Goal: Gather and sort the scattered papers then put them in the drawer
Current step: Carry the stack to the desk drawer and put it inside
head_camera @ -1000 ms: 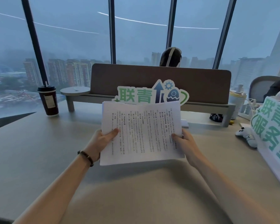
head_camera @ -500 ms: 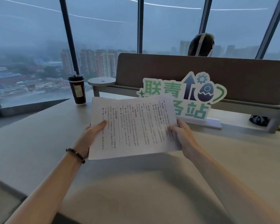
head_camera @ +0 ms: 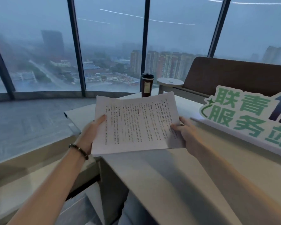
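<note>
A stack of white papers [head_camera: 136, 122] printed with dense text is held in the air over the desk's left end. My left hand [head_camera: 92, 133] grips the stack's left edge, thumb on top, with a bead bracelet on the wrist. My right hand [head_camera: 184, 133] pinches the lower right corner. No drawer front is plainly visible; a low pale cabinet [head_camera: 39, 161] stands to the left of the desk.
The pale desk [head_camera: 177, 176] runs to the right. On it stand a dark lidded cup [head_camera: 147, 85], a small round stand [head_camera: 169, 82], a brown divider panel [head_camera: 234, 75] and a green-and-white cut-out sign [head_camera: 243, 116]. Large windows lie ahead, grey floor at left.
The view has swung left, so the cup, divider and sign slid to the right. Both hands carried the papers left, over the desk's end. The grip on the papers is unchanged.
</note>
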The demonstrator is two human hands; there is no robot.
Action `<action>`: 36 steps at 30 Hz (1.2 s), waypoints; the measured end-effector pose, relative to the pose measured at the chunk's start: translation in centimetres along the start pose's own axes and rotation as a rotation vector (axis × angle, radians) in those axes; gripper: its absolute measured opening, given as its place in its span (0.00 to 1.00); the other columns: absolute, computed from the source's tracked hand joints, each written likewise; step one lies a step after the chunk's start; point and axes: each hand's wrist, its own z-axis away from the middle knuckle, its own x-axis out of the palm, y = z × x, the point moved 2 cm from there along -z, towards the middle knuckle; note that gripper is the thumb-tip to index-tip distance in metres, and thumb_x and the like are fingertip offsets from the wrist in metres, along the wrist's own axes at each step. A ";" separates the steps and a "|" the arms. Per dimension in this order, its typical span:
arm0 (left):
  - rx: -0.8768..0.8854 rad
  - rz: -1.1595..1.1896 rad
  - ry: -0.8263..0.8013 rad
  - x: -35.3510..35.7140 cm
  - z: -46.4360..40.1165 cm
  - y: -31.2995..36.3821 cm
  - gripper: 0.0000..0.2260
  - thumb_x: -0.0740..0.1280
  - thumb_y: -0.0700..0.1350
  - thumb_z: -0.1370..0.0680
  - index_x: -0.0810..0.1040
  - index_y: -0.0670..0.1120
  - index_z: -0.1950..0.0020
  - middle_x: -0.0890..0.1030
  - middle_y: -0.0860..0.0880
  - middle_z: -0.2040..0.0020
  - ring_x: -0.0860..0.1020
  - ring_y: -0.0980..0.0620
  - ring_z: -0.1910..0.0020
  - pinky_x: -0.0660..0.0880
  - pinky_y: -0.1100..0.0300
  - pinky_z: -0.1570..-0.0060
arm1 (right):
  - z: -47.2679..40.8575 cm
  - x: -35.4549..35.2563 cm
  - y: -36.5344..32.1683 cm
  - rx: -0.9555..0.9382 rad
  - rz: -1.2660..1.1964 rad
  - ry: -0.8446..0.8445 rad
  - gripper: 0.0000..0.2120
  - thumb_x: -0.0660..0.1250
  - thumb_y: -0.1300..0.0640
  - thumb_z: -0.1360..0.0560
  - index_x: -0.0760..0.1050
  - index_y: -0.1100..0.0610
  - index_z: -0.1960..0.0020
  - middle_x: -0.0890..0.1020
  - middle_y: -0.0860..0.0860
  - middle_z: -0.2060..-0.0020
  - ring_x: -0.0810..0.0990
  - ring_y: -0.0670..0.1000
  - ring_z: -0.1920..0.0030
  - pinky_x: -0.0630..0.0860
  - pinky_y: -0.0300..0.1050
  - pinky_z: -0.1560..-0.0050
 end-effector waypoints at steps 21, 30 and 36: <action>-0.120 -0.055 0.696 -22.4 5.1 0.7 0.14 0.61 0.49 0.19 0.77 0.42 0.40 0.81 0.39 0.45 0.81 0.40 0.51 0.76 0.53 0.59 | -3.9 27.3 1.2 0.080 0.291 -0.547 0.13 0.58 0.64 0.20 0.77 0.58 0.41 0.84 0.56 0.51 0.82 0.54 0.57 0.78 0.45 0.58; -0.286 -0.124 0.717 -28.1 5.5 -1.6 0.10 0.57 0.41 0.19 0.72 0.41 0.40 0.80 0.38 0.48 0.80 0.38 0.51 0.76 0.40 0.47 | -4.0 36.3 4.5 0.075 0.495 -0.729 0.10 0.56 0.64 0.19 0.75 0.55 0.47 0.84 0.56 0.53 0.84 0.55 0.55 0.81 0.55 0.50; -0.410 -0.190 0.698 -30.8 4.2 -4.8 0.10 0.57 0.35 0.20 0.75 0.39 0.43 0.82 0.38 0.47 0.82 0.38 0.49 0.78 0.38 0.45 | -4.1 40.6 8.1 0.068 0.679 -0.670 0.07 0.58 0.57 0.21 0.74 0.56 0.50 0.82 0.56 0.52 0.83 0.57 0.52 0.81 0.58 0.49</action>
